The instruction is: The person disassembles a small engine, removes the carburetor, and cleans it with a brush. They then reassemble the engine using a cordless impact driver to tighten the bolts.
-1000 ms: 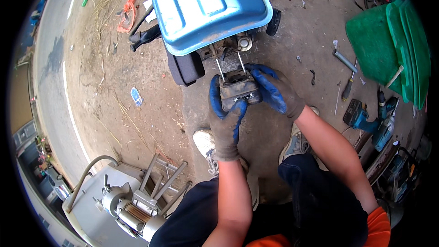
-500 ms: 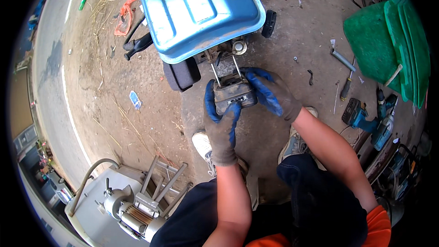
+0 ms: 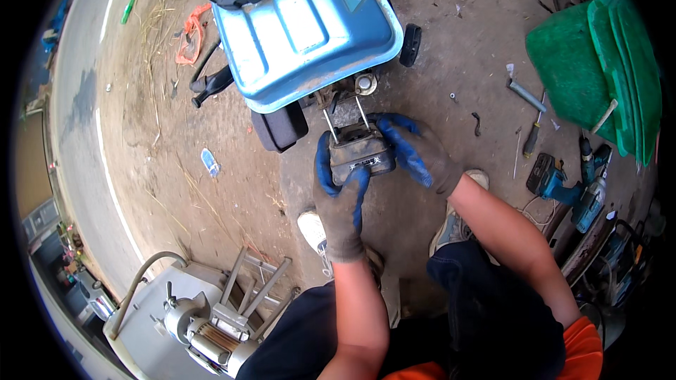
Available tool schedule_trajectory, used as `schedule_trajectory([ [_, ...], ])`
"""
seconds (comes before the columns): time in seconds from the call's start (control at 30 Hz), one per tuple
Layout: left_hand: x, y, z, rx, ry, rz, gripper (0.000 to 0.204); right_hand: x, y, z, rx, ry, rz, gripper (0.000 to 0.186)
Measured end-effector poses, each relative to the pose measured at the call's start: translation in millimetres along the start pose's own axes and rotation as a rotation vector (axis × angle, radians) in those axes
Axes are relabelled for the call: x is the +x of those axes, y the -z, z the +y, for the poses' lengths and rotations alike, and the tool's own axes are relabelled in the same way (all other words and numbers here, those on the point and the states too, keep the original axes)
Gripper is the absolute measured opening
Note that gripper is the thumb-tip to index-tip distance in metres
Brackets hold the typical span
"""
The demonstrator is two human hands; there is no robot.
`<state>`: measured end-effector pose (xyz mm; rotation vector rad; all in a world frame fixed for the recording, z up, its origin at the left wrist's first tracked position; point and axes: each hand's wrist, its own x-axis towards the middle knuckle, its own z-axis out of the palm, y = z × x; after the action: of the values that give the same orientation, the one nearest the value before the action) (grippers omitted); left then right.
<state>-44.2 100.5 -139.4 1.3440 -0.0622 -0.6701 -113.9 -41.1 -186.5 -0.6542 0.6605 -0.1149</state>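
Between my gloved hands is a dark, dusty, box-shaped engine part [image 3: 352, 153] with a pale label on its near face. Two thin metal studs [image 3: 363, 111] run from it to the machine under a blue fuel tank [image 3: 303, 49]. My left hand [image 3: 341, 204] grips its left side and near face, thumb pressed on the front. Around the far right corner curl the fingers of my right hand [image 3: 422, 153]. Both gloves are grey with blue-coated fingers. A black box-shaped cover [image 3: 279, 127] sits just left of the studs.
On the right lie a screwdriver [image 3: 532, 139], a metal tube [image 3: 527, 94], a cordless power tool [image 3: 553, 177] and green folded sheeting [image 3: 570, 49]. A motor unit [image 3: 204, 331] with a metal frame stands at lower left. My shoes [image 3: 313, 231] flank the work.
The view has shifted a little, so the tank, the part and my hands appear slightly lower. Both hands keep their hold, and the part stays on the studs.
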Motion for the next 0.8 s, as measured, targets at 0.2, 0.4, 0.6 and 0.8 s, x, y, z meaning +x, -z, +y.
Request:
schedule_trajectory([
  [0.2,2,0,-4,-0.043,-0.013,-0.030,0.085,-1,-2,-8,-0.064,0.037,-0.029,0.038],
  [0.4,2,3,-4,-0.168,0.027,-0.028,0.090,-2,-3,-9,-0.034,0.099,-0.090,0.038],
  [0.6,3,5,-7,-0.233,0.038,-0.055,0.090,0,-3,-9,-0.105,0.099,-0.058,0.040],
  [0.8,2,3,-6,-0.212,0.030,-0.029,0.081,-1,-6,-15,-0.158,0.114,-0.064,0.035],
])
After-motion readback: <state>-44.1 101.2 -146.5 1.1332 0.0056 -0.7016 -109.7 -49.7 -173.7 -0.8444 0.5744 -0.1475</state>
